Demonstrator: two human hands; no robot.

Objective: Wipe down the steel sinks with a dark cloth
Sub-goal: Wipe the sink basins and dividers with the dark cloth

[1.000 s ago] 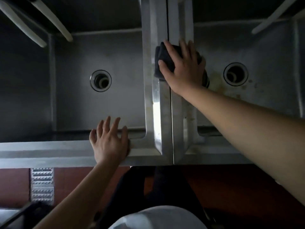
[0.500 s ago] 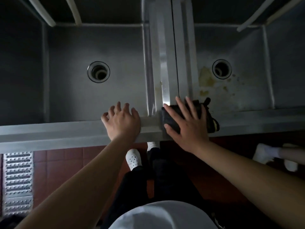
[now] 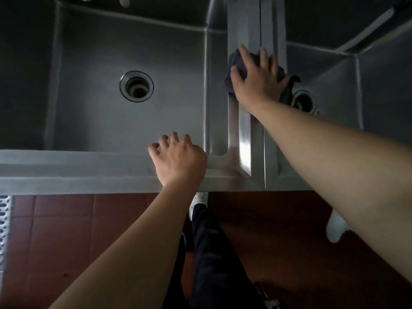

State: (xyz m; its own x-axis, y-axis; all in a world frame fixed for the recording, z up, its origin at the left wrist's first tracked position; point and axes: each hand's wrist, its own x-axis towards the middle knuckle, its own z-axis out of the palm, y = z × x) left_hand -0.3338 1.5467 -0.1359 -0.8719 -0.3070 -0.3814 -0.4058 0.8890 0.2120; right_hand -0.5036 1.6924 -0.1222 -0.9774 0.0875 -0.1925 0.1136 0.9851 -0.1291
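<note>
Two steel sinks stand side by side, the left sink (image 3: 93,121) with a round drain (image 3: 136,86) and the right sink (image 3: 334,85) with its drain (image 3: 305,101) partly hidden. A steel divider (image 3: 245,134) runs between them. My right hand (image 3: 256,79) lies flat with spread fingers on a dark cloth (image 3: 237,63), pressing it onto the far part of the divider. A corner of the cloth hangs over the right sink. My left hand (image 3: 178,159) rests on the front rim (image 3: 78,168) of the left sink, fingers loosely curled over the edge.
Red floor tiles (image 3: 66,230) lie below the sink front, with a perforated metal grate (image 3: 4,230) at the far left. My dark trousers and white shoes (image 3: 198,199) are under the rim. Pale rods show along the top edge.
My right hand has slid the cloth from the front rim back along the divider, away from me. My left hand stays on the front rim, fingers now more curled.
</note>
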